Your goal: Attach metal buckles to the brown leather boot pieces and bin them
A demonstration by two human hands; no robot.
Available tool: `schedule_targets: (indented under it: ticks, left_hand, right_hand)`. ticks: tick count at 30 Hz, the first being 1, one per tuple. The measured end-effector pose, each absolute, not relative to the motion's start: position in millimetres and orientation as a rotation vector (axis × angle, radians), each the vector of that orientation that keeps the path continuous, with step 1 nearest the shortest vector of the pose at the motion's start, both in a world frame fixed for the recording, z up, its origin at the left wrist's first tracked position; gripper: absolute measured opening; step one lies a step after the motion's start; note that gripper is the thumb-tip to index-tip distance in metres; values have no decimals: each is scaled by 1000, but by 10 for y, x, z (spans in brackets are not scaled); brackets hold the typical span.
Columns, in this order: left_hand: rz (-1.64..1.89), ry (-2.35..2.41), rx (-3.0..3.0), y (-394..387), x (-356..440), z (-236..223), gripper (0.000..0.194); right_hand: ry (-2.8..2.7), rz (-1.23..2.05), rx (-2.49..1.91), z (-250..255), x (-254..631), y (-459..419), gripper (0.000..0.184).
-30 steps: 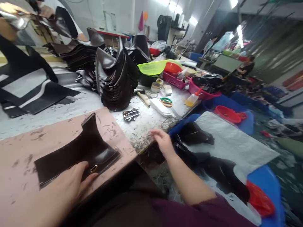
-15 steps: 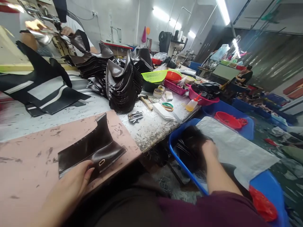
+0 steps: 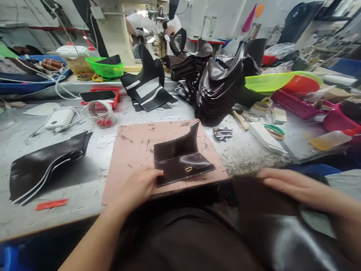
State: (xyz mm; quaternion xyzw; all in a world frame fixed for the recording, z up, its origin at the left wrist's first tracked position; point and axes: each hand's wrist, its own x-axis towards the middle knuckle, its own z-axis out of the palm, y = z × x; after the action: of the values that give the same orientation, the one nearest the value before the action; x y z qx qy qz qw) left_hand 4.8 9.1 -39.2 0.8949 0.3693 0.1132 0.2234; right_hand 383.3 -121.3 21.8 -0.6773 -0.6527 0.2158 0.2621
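Observation:
A dark brown leather piece (image 3: 176,148) with a small gold oval eyelet lies on the pink board (image 3: 132,141), its seam running across. My left hand (image 3: 142,182) pinches its near left corner, the thumb on top and the other fingers curled out of sight. Over my lap at the right, my right hand (image 3: 290,184) grips a second dark leather piece (image 3: 259,203) by its upper edge. That piece hangs down, slightly blurred, its lower part shiny. Right of the board lies a small bunch of dark strips (image 3: 222,133) with gold eyelets.
Tall stacks of leather pieces (image 3: 218,90) stand behind the board. Folded leather (image 3: 42,162) lies at left near a red strip (image 3: 51,204). A hammer (image 3: 239,119), scissors (image 3: 274,131) and a bottle (image 3: 329,141) are at right. Another person's hand (image 3: 169,30) is at a sewing machine.
My right hand has come up from the blue bin with a leather piece, towards the table edge. The view has swung left. My left hand stays at the eyelet piece.

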Motion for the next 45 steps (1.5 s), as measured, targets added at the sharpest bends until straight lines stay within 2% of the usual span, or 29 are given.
schedule_targets:
  ticks: [1, 3, 8, 13, 24, 34, 39, 42, 45]
  left_hand:
    - [342, 996, 2473, 70, 21, -423, 34]
    - [405, 960, 2483, 25, -29, -480, 32]
    - [577, 820, 2635, -122, -185, -585, 33]
    - [855, 573, 2930, -285, -356, -658, 24]
    - [943, 525, 3010, -314, -335, -736, 22]
    - [816, 626, 3126, -386, -255, -713, 29]
    - [695, 701, 3282, -452, -148, -683, 22]
    - [682, 676, 3347, -462, -96, -664, 18]
    - [654, 639, 3379, -445, -72, -636, 17]
  right_hand:
    - [-2025, 884, -1608, 178, 3479, -1022, 44]
    - [-2279, 993, -1310, 76, 2866, -734, 39]
    - [-2675, 557, -1347, -213, 2148, -476, 21]
    - [-2715, 425, -1485, -332, 2074, -479, 20]
    - [-2658, 333, -1504, -381, 2040, -471, 19]
    - [-2629, 278, -1512, -383, 2010, -459, 20]
    - [-2534, 275, -1506, -430, 2051, -478, 26]
    - [-2453, 161, -1452, -468, 2095, -537, 33]
    - [-2452, -22, -1446, -449, 2154, -607, 30]
